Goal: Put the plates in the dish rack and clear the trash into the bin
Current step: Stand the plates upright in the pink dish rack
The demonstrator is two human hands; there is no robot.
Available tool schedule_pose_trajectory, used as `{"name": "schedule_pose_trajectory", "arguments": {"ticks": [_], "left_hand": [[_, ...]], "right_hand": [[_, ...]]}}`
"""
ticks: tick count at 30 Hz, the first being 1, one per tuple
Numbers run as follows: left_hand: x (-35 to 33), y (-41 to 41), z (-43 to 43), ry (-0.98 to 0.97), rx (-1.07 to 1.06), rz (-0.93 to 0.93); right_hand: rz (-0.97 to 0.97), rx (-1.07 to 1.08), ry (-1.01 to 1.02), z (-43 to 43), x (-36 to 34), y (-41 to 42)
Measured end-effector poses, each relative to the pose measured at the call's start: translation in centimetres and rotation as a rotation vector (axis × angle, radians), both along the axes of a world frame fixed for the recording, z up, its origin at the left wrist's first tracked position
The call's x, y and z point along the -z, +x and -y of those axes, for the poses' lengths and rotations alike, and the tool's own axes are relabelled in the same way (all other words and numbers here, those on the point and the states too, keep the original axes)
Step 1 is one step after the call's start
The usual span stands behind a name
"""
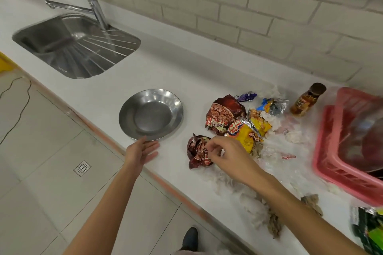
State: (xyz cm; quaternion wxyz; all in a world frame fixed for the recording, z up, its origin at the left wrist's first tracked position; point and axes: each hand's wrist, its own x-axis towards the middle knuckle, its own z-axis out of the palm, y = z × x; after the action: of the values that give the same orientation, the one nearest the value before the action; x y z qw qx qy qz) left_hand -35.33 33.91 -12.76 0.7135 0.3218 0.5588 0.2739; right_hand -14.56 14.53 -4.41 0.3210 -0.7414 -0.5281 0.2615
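- The right hand (226, 152) is hovering at the dark red wrapper (198, 152), its fingers curled and bunched at the wrapper's upper edge. I cannot tell whether they are already pinching it.
- The left hand (143, 152) is lying spread and relaxed, holding nothing, with its fingertips just at the near rim of the steel plate (151, 114).
- Both forearms are stretching forward across the edge of the counter (165, 64), the right one passing over crumpled tissue (246, 203).
- The step in hand is looking like trash-clearing, with this wrapper first and the plate waiting.
- The next move is calling for a firm pinch on the crinkled foil, then a carry to a bin that is not showing here.
- More wrappers (238, 122) are lying heaped just beyond the right hand, with a small bottle (306, 99) behind them.
- The pink dish rack (331, 172) is sitting at the far right, well apart from the plate, and something blurred is lying in it.
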Motion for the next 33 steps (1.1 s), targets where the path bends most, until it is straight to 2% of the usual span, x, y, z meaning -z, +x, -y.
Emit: {"name": "schedule_pose_trajectory", "arguments": {"ticks": [9,16,21,27,33], "left_hand": [[-0.2,1.1,-1.4,-0.010,-0.123,0.043],[-0.8,1.2,-0.9,0.090,-0.114,0.049],[-2.5,1.1,0.2,0.165,-0.033,0.087],[-5.5,2.3,3.1,0.207,0.155,0.101],[-8.8,5.2,8.0,0.231,0.356,0.139]], "right_hand": [[-0.119,0.059,0.015,2.1,0.6,0.2],[-0.247,0.147,0.018,2.9,1.3,0.8],[-0.400,0.230,0.054,2.9,1.1,1.7],[-0.714,0.434,0.082,3.1,0.0,3.1],[-0.893,0.656,0.276,5.1,-1.5,4.5]]}}
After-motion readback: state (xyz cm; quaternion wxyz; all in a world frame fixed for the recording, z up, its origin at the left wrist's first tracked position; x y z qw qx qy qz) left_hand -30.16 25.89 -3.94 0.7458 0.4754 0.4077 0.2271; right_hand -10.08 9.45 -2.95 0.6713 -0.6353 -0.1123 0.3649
